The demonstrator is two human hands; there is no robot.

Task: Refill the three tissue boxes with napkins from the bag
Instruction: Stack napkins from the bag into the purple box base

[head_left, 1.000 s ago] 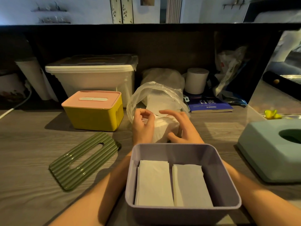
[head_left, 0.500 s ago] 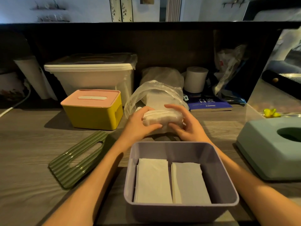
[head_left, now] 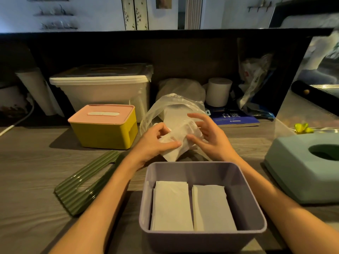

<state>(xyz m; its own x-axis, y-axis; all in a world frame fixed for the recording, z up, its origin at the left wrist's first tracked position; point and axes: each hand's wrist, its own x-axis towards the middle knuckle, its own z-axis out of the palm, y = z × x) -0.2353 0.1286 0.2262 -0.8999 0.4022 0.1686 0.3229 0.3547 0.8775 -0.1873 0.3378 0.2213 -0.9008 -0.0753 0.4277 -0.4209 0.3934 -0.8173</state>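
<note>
Gripping a napkin wad (head_left: 176, 143) in left hand (head_left: 154, 142), tilting its long axis down toward purple box (head_left: 244, 182) directly below; right hand (head_left: 209, 136) hovering released alongside.

Dim, warm light is falling on the wooden counter (head_left: 36, 162), leaving the dark back panel (head_left: 183, 52) in deep shadow while the far room is glowing cooler and brighter. Wide-angle distortion is bending the edges, and both hands are showing slight motion blur.

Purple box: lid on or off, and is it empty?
Lid off, not empty: the purple box is open-topped with two napkin stacks lying side by side inside.
</note>
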